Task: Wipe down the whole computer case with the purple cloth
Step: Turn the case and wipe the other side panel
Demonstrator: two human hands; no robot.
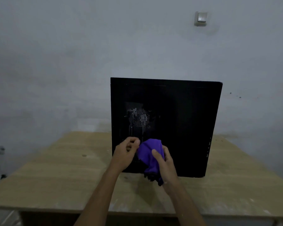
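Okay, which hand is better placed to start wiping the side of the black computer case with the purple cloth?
Probably the right hand. It already grips most of the bunched purple cloth in front of the black computer case's lower side panel. The left hand only pinches the cloth's edge.

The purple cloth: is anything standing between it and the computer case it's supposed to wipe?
Nothing visible does. The purple cloth is bunched in the right hand, right in front of the computer case side panel's lower part; the left hand pinches its edge.
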